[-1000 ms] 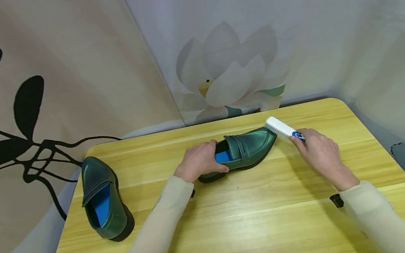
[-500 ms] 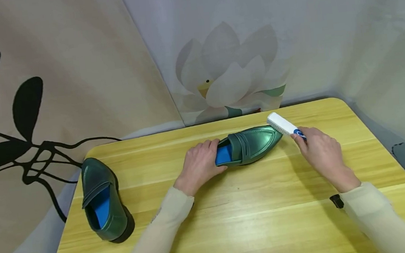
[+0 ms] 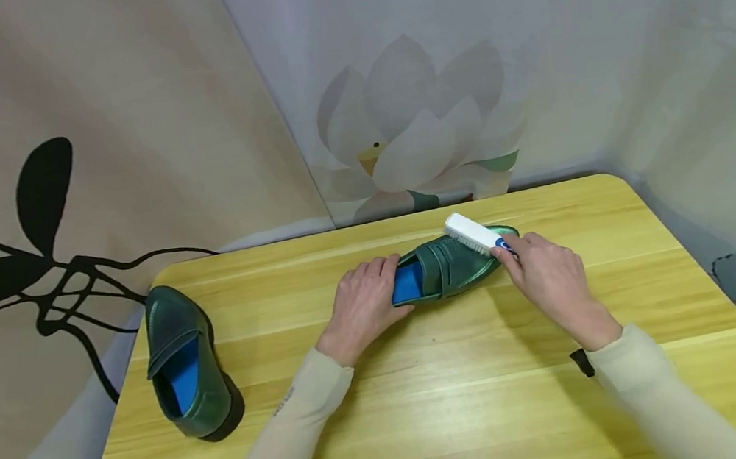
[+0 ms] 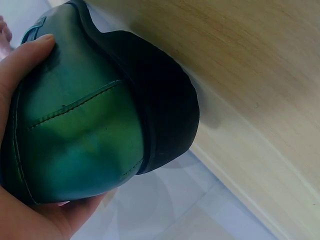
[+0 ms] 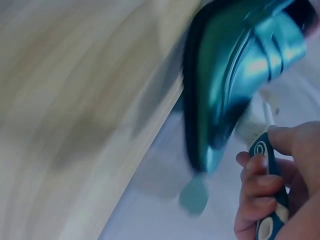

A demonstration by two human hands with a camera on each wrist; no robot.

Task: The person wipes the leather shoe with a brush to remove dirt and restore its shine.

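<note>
My left hand (image 3: 364,300) grips a dark green loafer (image 3: 454,265) around its heel, the toe aimed right. Up close in the left wrist view, the thumb lies along one side of the loafer's heel (image 4: 85,115), with fingers at the other side. My right hand (image 3: 548,275) holds a white brush (image 3: 471,233) by its blue-marked handle. Its bristles face down at the loafer's upper, between strap and toe. In the right wrist view, fingers wrap the brush handle (image 5: 270,170), and the bristle end is hard to make out beside the loafer.
A matching green loafer (image 3: 188,365) with a blue insole stands at the left of the wooden table (image 3: 439,415). Behind the table's back edge hangs a pale curtain (image 3: 416,106) printed with a flower and dark leaves.
The brush and right hand have moved left, from the toe tip towards the strap. Earlier, the held loafer shifted slightly right and its sole edge turned out of sight. The other loafer stays put.
</note>
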